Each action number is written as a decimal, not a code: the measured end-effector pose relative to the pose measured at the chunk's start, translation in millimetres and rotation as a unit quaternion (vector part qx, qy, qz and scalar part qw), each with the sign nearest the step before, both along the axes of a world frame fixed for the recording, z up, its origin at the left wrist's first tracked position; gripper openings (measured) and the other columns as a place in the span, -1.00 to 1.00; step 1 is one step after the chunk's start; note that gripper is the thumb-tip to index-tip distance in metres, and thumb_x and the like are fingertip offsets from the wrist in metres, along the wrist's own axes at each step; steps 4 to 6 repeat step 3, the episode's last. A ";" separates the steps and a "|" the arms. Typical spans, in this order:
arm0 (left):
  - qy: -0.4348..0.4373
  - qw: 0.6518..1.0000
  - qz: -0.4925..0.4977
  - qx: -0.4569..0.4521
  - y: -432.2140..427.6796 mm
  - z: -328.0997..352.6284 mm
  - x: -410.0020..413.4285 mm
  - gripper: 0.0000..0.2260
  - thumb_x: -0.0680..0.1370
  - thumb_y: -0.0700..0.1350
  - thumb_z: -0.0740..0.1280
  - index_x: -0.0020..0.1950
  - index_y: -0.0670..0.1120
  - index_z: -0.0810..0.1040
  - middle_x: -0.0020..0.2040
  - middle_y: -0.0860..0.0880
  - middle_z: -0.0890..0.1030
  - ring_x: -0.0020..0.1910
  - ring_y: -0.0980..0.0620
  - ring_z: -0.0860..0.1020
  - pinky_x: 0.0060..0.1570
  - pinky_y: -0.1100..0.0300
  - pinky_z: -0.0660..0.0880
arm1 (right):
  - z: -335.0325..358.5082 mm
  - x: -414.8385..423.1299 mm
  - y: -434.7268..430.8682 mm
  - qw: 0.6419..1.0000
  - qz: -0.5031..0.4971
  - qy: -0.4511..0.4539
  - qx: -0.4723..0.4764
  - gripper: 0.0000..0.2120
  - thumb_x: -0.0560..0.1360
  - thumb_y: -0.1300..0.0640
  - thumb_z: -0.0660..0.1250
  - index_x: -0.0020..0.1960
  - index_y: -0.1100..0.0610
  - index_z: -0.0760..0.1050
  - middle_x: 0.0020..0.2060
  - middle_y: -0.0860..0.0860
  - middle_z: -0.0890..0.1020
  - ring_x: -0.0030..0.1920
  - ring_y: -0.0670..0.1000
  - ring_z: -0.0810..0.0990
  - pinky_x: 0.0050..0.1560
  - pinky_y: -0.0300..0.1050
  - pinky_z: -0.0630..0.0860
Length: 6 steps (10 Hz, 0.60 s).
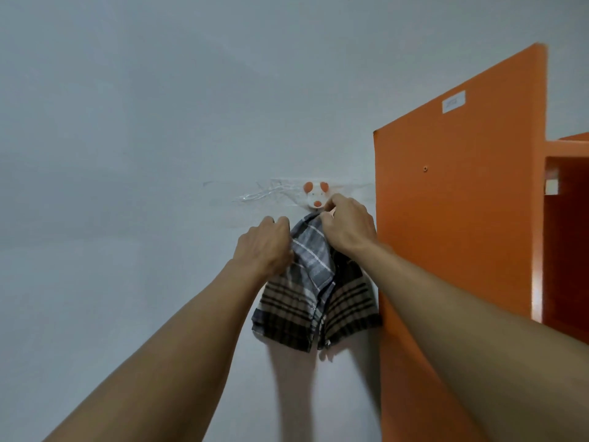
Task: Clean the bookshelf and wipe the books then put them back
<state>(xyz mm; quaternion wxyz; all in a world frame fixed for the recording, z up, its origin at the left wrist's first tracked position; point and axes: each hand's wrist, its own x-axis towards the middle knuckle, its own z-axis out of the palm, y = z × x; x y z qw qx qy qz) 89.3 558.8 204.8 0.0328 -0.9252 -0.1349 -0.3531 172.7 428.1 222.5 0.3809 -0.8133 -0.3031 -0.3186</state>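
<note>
Hanging against the white painted wall (127, 122), one checked cloth (314, 295) of grey, tan and black woven fabric is gathered to a narrow top and fans out into two loose folds below. That top sits just under one small white plastic hook (315, 194) with two orange ears and an orange snout. Fingers cover the join, so I cannot tell whether the cloth is caught on the hook.

Two bare hands hold it. The left hand (266, 244) has its fingers curled into the cloth's upper left edge and grips a fold. The right hand (347, 224) pinches the bunched top between thumb and forefinger, right beside the hook's lower edge.

One strip of crinkled clear tape (261, 194) runs along the wall behind the hook.

To the left of the cloth and below it lies plain wall, with wide room. To the right there is almost none: the cloth's right fold reaches the side panel of one orange bookshelf (455, 202), and the right forearm passes in front of that panel. The panel carries one small white label (453, 102) near its top and one screw head (425, 168) lower down.

At the far right, one open compartment (567, 250) of the bookshelf shows only as a dark orange sliver. A pale patch (551, 185) sits at its upper left corner; I cannot tell what it is.
</note>
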 end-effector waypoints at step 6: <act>0.033 0.998 0.060 -0.017 -51.0 -8.0 -56.6 -0.79 0.64 -0.05 0.15 0.19 -0.14 0.42 0.13 -0.14 0.48 0.02 -0.16 0.49 -0.10 0.04 0.38 | -20.1 -25.8 -50.7 0.997 -0.012 0.030 -0.073 -0.63 0.58 0.07 0.23 0.34 0.18 0.37 0.28 0.12 0.47 0.26 0.18 0.44 0.22 0.08 0.45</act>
